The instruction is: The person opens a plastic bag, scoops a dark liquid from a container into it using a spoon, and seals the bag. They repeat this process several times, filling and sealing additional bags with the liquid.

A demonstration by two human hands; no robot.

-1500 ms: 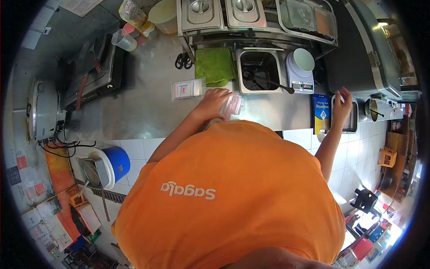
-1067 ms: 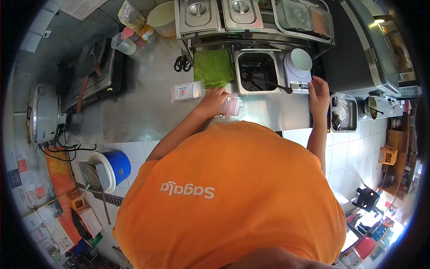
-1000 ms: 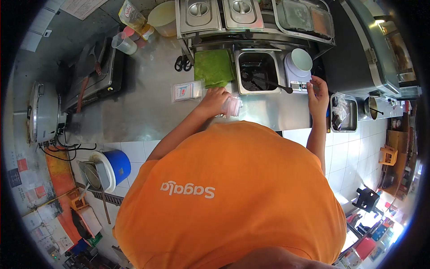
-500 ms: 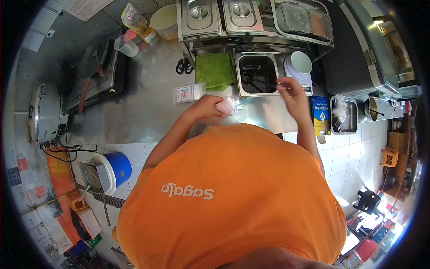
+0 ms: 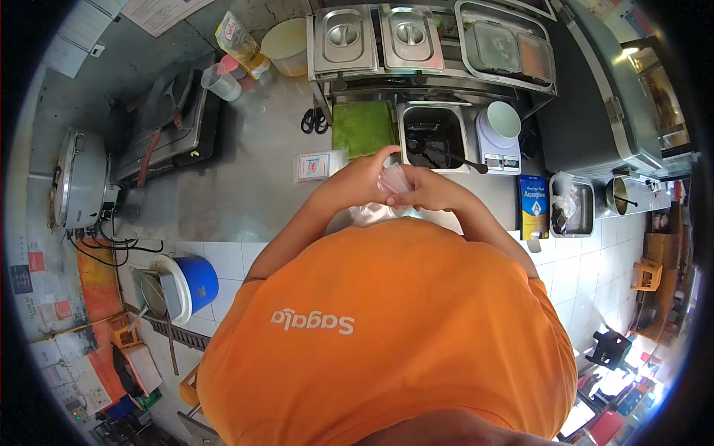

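Close to my orange shirt, at the front edge of the steel counter, both hands meet around a clear plastic bag [image 5: 394, 181]. My left hand [image 5: 361, 181] grips the bag from the left, its thumb raised. From the right, my right hand [image 5: 430, 189] has its fingers closed on the same bag. Just beyond them, a black-handled ladle [image 5: 461, 160] leans in a steel container [image 5: 433, 134] of dark contents. A printed plastic packet [image 5: 320, 166] lies left of my left hand, below a folded green cloth [image 5: 363, 128].
Black scissors [image 5: 314, 121] lie left of the cloth. A white scale [image 5: 500, 153] with a bowl [image 5: 503, 120] stands right of the container. Lidded steel pans [image 5: 344, 37] sit on the shelf behind. A blue box [image 5: 533, 201] and a steel tray [image 5: 571, 215] are at the right.
My right hand has left the ladle and moved left to the bag. The ladle's handle now rests over the container's right rim. The view has shifted slightly.
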